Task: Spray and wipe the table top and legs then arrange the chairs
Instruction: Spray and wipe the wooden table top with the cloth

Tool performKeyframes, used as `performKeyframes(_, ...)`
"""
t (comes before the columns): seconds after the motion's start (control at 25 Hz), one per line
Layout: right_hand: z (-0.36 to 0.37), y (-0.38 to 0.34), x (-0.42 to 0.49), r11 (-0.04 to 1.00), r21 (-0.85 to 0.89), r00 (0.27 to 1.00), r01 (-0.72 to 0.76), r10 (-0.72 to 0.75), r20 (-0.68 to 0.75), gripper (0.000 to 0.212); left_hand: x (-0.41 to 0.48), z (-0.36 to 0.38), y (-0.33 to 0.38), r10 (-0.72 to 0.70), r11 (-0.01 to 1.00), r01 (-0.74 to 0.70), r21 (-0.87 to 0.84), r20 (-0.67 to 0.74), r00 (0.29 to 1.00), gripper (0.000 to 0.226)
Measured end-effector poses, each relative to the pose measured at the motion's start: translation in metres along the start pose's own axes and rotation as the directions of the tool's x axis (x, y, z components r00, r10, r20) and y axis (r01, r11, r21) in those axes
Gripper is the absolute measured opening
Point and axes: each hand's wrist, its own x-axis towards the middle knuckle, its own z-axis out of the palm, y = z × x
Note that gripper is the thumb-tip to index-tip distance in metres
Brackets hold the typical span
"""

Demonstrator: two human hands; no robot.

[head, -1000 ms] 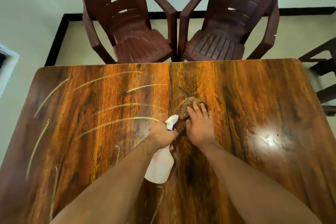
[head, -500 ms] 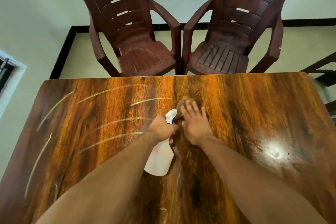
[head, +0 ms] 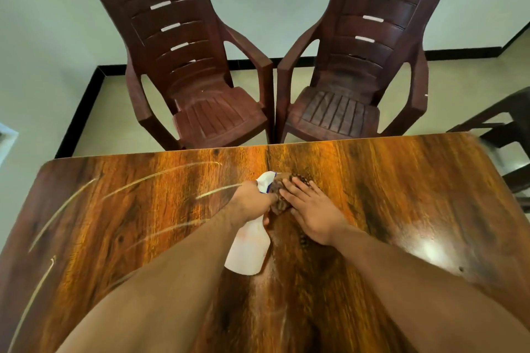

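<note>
**Wood counter, bottle and cloth at its middle**

Glossy wood counter (head: 401,195) carries pale curved streaks on its left side. Left hand (head: 252,202) has its fingers clenched round a white spray bottle (head: 249,249), held just above the counter's middle. Right hand (head: 312,212), fingers spread flat, presses a brown cloth (head: 279,202) beside the bottle. Two brown chairs (head: 206,112) (head: 344,106) stand behind the counter's far edge.

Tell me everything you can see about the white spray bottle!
The spray bottle looks like white, slightly see-through plastic with a plain, label-free body. Its white nozzle head with a blue part points away from the person, toward the chairs. The left hand is wrapped around its neck, holding it tilted over the wooden table, wide base nearest the person. The nozzle sits right beside the brown cloth under the right hand.
</note>
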Motion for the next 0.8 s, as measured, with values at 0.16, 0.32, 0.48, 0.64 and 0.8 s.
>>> performKeyframes(0.16, -0.014, 0.048, 0.030, 0.939, 0.098, 0.935, -0.331, 0.340, -0.101, 0.055, 0.008, -0.006, 0.020, 0.024, 0.991, -0.019, -0.132, 0.042, 0.999, 0.061)
performKeyframes(0.32, -0.022, 0.027, 0.095, 0.941, 0.180, 0.939, -0.288, 0.314, -0.138, 0.055, 0.023, -0.003, 0.020, 0.056, 0.990, -0.056, -0.129, -0.006, 0.998, 0.052)
performKeyframes(0.48, -0.018, 0.032, 0.091, 0.954, 0.150, 0.937, -0.259, 0.286, -0.201, 0.054, 0.024, -0.005, 0.011, 0.033, 0.986, -0.032, -0.162, -0.001, 0.999, 0.042)
performKeyframes(0.64, -0.012, 0.025, 0.094, 0.992, 0.091, 0.981, -0.084, 0.098, -0.167, 0.055, 0.022, -0.008, 0.000, 0.023, 0.984, -0.020, -0.177, 0.017, 1.000, 0.047)
performKeyframes(0.8, -0.020, 0.018, 0.110, 0.936, 0.167, 0.910, -0.309, 0.342, -0.236, 0.064, 0.013, -0.015, -0.009, 0.024, 0.984, -0.028, -0.177, -0.022, 0.999, 0.036)
